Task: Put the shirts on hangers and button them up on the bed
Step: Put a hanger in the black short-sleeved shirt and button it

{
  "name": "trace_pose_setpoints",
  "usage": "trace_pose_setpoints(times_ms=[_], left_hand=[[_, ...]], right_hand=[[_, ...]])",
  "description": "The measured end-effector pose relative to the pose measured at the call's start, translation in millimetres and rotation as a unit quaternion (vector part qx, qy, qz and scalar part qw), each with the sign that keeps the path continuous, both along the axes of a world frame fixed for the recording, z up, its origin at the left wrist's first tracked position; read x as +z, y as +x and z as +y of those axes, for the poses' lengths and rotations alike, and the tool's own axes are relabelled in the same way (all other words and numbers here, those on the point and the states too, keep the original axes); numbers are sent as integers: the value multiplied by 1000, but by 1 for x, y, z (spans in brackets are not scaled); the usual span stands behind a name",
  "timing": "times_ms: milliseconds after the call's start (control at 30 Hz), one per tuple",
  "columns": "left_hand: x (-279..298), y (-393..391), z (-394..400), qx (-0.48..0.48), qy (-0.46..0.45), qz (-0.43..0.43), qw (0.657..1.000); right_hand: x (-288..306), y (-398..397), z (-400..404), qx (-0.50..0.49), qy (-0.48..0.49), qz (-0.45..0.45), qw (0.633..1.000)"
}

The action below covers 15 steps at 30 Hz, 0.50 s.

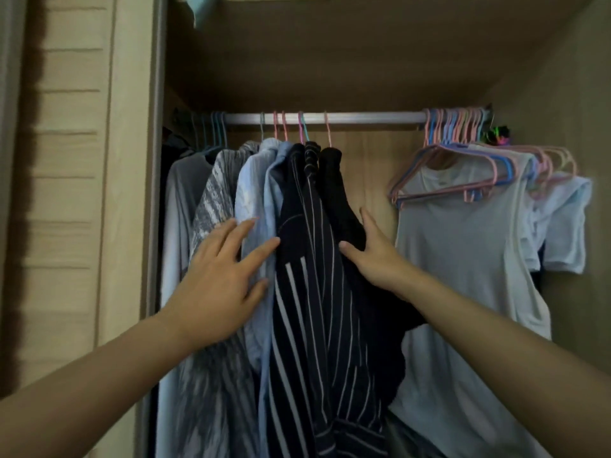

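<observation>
Striped shirt point(307, 259) hanging lengthwise from the rail point(330, 118), left of mid-rail, directly between both hands. Left hand point(218, 282) flat-fingered on the pale blue shirt point(254, 193) beside it; right hand point(370, 256) nearer, fingers straight against the black shirt point(344, 200). Spare hangers point(456, 153) bunched at rail's right end.

Two bare arms reach into an open wooden wardrobe point(330, 61). The left hand point(218, 279) lies with fingers spread flat on a pale blue hanging shirt point(254, 193); the right hand point(370, 249) presses against a black garment point(344, 200), with a navy white-striped shirt point(304, 292) between them. A bunch of empty pink and blue plastic hangers point(456, 133) (pushed to the right end) crowds the silver metal rail point(363, 118) above a pale blue T-shirt point(463, 259).
</observation>
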State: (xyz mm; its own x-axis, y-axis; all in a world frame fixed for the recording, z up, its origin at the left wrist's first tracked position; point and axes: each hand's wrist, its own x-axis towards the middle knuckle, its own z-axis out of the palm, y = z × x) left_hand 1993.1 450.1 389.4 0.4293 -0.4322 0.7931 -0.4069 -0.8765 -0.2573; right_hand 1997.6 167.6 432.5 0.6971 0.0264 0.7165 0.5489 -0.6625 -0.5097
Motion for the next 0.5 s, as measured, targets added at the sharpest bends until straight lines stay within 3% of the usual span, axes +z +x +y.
trace_pose_setpoints(times_ms=[133,233,333,400,500], left_hand=[[-52,-29,21,10,-164,-32,986],[-96,-48,53,7,-351,-14,936],[-133,-57,82,-32,-538,123,833],[-146,-54,96,-54,-591,235,770],[-162,-50,115,-22,-591,305,746]], right_hand=[[-33,-5,11,-75,-106,-78,988],[-61,-18,23,-57,-104,-67,991],[-79,-34,28,-64,-17,-73,995],[-92,-44,32,-83,-59,-74,992],[-113,-45,31,-107,-124,-58,985]])
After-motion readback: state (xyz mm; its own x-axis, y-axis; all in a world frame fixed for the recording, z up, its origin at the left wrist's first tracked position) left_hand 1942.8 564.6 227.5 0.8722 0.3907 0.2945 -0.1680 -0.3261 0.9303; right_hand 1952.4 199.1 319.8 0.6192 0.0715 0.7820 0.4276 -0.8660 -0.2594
